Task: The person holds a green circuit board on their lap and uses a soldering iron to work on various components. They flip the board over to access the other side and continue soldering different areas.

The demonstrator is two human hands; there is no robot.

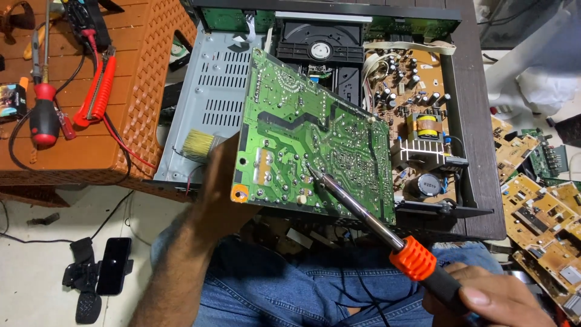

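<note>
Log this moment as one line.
left hand: holds green circuit board tilted | right hand: grips soldering iron | tip: on board's solder side

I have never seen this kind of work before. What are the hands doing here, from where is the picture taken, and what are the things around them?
The camera sits on the person's head and looks down. The left hand props up a green circuit board, solder side showing. The right hand holds a soldering iron with an orange collar; its tip touches the board. Behind is an opened metal electronics case. On the brown plastic stool lie a red-handled screwdriver and red pliers. A black phone lies on the floor.
</note>
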